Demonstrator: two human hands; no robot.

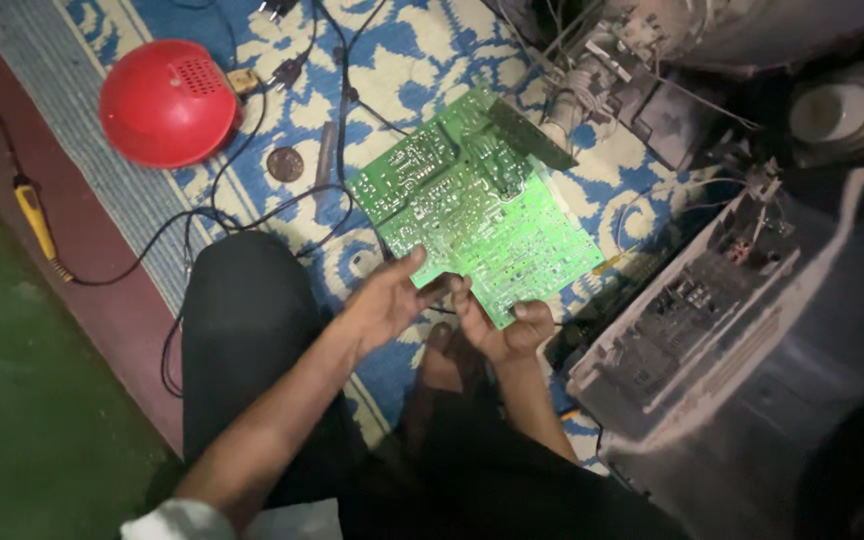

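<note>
A person is sitting on a blue and white patterned rug, one knee in dark trousers raised at the left, and is holding a green circuit board over the rug in front of them. The board is showing its solder side, tilted, with its far end lying toward the grey parts of an opened set at the top.

The left hand is reaching in from the lower left, forearm bare and stretched forward, wrist nearly straight. Its fingers are spread and loosely curled under the board's near edge, the thumb pointing up against the notch; it is supporting the board rather than clenching it.

The right hand is coming up from below, wrist bent upward. Its fingers are closing on the board's near lower corner, thumb on top, pinching the edge.

Just to the right, a dusty grey plastic casing is standing open, its inner ribs showing. On the rug to the upper left a red dome-shaped object is lying, with black cables trailing past it. Well apart at the far left, a yellow-handled screwdriver is lying on the dark red floor.
</note>
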